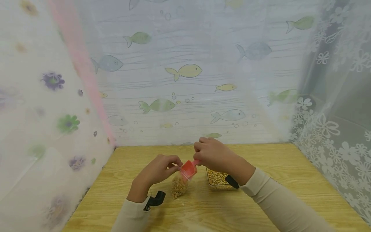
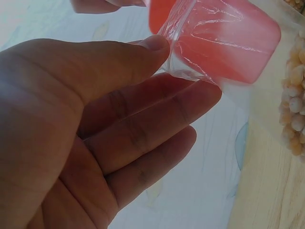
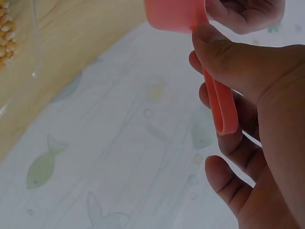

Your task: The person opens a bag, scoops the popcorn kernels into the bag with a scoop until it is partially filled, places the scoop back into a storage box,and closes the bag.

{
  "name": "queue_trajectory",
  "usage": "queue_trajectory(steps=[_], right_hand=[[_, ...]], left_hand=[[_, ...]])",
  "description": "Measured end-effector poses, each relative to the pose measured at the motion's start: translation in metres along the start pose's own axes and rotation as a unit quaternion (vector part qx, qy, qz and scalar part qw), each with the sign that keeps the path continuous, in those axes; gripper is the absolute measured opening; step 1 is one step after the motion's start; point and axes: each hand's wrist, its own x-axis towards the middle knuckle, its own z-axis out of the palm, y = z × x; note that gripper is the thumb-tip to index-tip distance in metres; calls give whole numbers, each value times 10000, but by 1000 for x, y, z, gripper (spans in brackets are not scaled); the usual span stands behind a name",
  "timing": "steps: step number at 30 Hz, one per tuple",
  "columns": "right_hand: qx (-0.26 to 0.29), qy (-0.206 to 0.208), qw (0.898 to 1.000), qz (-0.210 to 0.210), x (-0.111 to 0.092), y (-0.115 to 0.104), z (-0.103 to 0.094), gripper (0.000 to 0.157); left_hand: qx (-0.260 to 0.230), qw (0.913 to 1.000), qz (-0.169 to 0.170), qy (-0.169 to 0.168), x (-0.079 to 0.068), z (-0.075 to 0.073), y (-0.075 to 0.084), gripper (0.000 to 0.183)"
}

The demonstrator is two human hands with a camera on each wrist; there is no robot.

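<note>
My left hand (image 1: 157, 169) pinches the rim of a clear plastic bag (image 2: 183, 64) between thumb and fingers. Corn kernels (image 1: 178, 187) fill the lower part of the bag. A pink-red scoop (image 1: 189, 169) is tilted with its bowl inside the bag's mouth; in the left wrist view its bowl (image 2: 228, 43) shows through the plastic and no kernels are visible in it. The scoop's handle (image 3: 221, 102) is held by my right hand (image 1: 215, 154), thumb on one side and fingers on the other. Right of the bag stands a clear container (image 1: 223, 187) of corn kernels, partly behind the right wrist.
The wood-grain table (image 1: 130, 206) carries the container and lies under both hands. A fish-print curtain (image 1: 185, 87) hangs along its far edge. Flower-print sheets border the left (image 1: 52, 129) and right (image 1: 333, 145) sides. Black wrist mounts (image 1: 156, 198) are on the sleeves.
</note>
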Motion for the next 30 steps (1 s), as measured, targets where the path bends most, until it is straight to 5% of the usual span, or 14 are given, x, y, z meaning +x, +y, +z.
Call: queue_trajectory(steps=[13, 24, 30], right_hand=[[-474, 220, 9986, -91, -5, 6, -8, 18], [612, 1218, 9903, 278, -32, 21, 4, 15], [1211, 1395, 9807, 633, -49, 24, 7, 12]], left_hand=[[-34, 10000, -40, -26, -1, 1, 0, 7], [69, 10000, 0, -34, -1, 0, 1, 5], [37, 10000, 52, -15, -1, 0, 0, 6]])
